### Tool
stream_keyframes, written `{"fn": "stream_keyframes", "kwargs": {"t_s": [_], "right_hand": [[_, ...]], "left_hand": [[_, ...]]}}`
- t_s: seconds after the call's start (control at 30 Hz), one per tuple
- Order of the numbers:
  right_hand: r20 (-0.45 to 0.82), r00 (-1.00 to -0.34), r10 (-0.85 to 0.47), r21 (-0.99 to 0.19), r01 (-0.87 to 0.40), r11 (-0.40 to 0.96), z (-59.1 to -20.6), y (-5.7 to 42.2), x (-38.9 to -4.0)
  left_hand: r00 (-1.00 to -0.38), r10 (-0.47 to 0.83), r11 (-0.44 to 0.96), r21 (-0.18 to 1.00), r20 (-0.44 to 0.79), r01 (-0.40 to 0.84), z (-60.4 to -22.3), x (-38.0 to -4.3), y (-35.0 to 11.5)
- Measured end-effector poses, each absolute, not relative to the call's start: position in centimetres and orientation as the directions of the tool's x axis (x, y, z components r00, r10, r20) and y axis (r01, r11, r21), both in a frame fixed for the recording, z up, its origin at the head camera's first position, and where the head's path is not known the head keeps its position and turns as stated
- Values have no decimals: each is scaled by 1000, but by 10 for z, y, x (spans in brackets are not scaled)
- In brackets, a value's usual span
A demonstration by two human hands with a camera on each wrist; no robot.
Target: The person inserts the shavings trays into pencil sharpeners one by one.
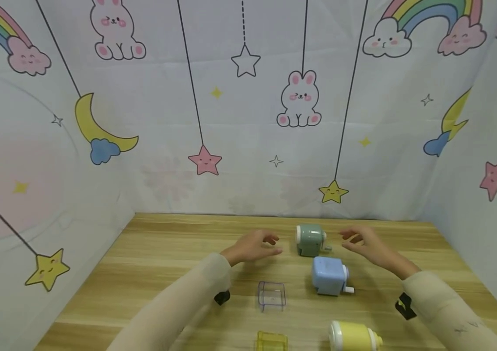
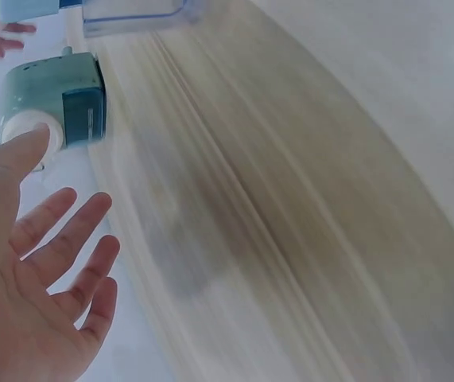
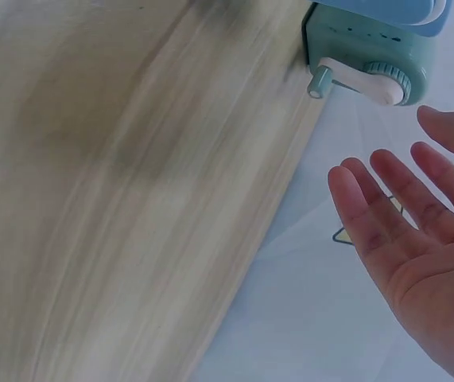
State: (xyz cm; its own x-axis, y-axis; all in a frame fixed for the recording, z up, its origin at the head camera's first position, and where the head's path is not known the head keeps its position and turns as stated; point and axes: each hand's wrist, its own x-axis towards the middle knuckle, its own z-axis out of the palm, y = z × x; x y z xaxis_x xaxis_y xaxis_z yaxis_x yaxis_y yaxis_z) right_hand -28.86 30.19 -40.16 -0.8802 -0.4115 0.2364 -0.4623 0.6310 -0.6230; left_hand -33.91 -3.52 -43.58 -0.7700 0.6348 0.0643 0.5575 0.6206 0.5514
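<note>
A green crank pencil sharpener (image 1: 311,241) stands near the back of the table, between my two hands. To its left is my left hand (image 1: 255,245), fingers loosely bent and apart from it, holding nothing. On the other side, beyond the crank, my right hand (image 1: 364,245) hovers with relaxed fingers and nothing in it. The right wrist view shows the sharpener's white crank arm (image 3: 362,82) with a green knob, close to my right fingertips. A blue crank pencil sharpener (image 1: 329,276) stands just in front of the green one.
A clear, purple-edged plastic drawer (image 1: 272,294) lies left of the blue sharpener. Nearer me are a yellow transparent drawer (image 1: 272,341) and a yellow sharpener (image 1: 353,336) on its side. A printed cloth (image 1: 253,195) walls the wooden table (image 1: 178,243) at back and sides.
</note>
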Motion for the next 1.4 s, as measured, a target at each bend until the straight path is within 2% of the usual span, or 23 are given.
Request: {"fn": "stream_keyframes", "kwargs": {"t_s": [0.27, 0.83, 1.13, 1.4], "right_hand": [[294, -864, -408, -572, -501, 649, -401, 318, -267], [318, -872, -372, -619, -488, 615, -424, 355, -202], [238, -902, -359, -712, -414, 567, -432, 346, -185], [315, -862, -397, -709, -491, 505, -444, 341, -182]], "left_hand": [[-734, 669, 538, 604, 117, 588, -432, -333, -62], [-726, 669, 466, 673, 158, 575, -432, -284, -107], [-740, 661, 421, 754, 125, 504, -444, -262, -116], [-705, 697, 393, 754, 128, 525, -448, -252, -118]]}}
